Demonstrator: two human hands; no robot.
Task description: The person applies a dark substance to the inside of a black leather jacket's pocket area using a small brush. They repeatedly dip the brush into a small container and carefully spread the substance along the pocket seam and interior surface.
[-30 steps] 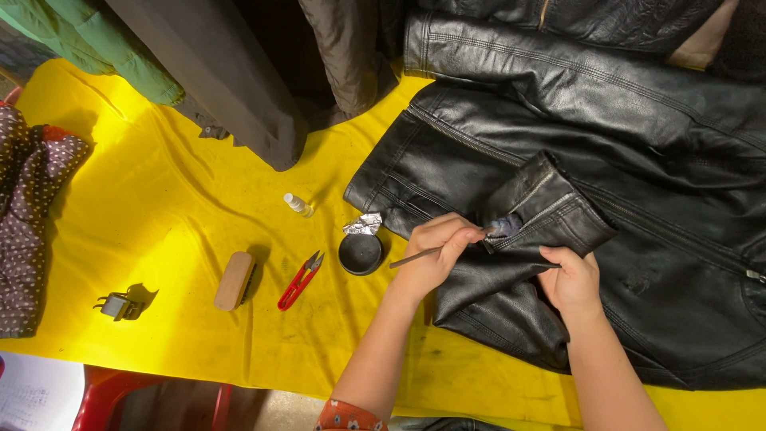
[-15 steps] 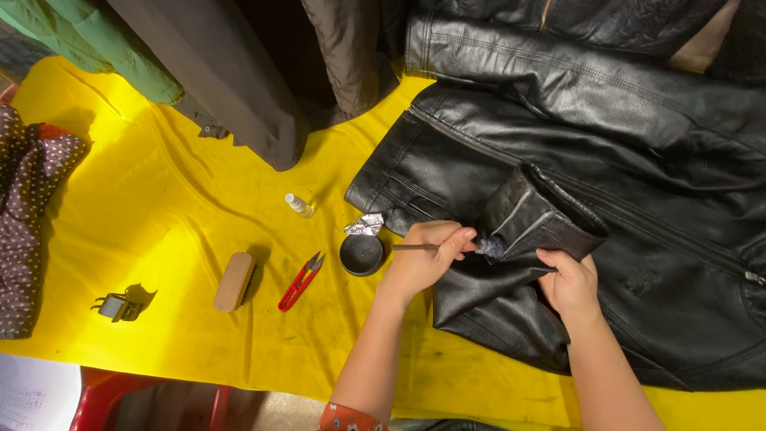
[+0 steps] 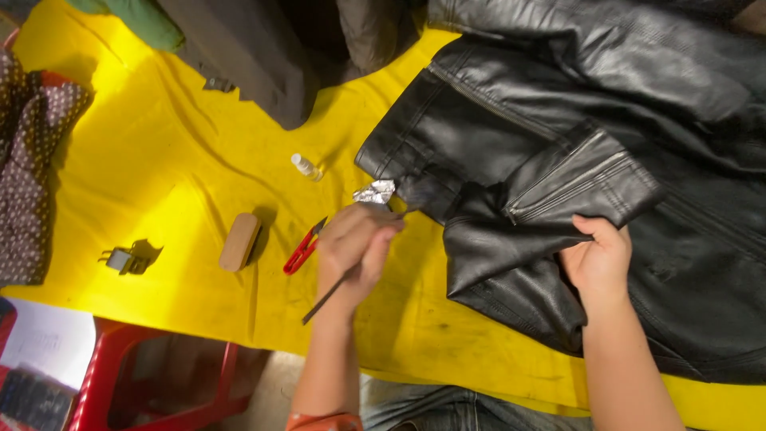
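A black leather jacket (image 3: 606, 120) lies across the right half of a yellow cloth-covered table (image 3: 159, 160). My right hand (image 3: 598, 259) grips a folded part of the jacket, a sleeve end with a zip (image 3: 558, 187). My left hand (image 3: 355, 247) holds a thin brush (image 3: 327, 295) by its handle, its blurred tip near the jacket's edge. The hand covers the small dark dish seen earlier. A crumpled foil piece (image 3: 375, 191) lies just above that hand.
Red thread snips (image 3: 302, 249), a small wooden block (image 3: 239, 241), a little clear bottle (image 3: 306, 167) and a small grey plug-like part (image 3: 121, 259) lie on the yellow cloth. Dark garments (image 3: 263, 56) hang at the top, patterned fabric (image 3: 32, 160) at left, a red stool (image 3: 152, 375) below.
My left hand has drawn the brush back from the jacket towards the left, over the small dish. My right hand has kept its hold on the folded sleeve and turned it flatter.
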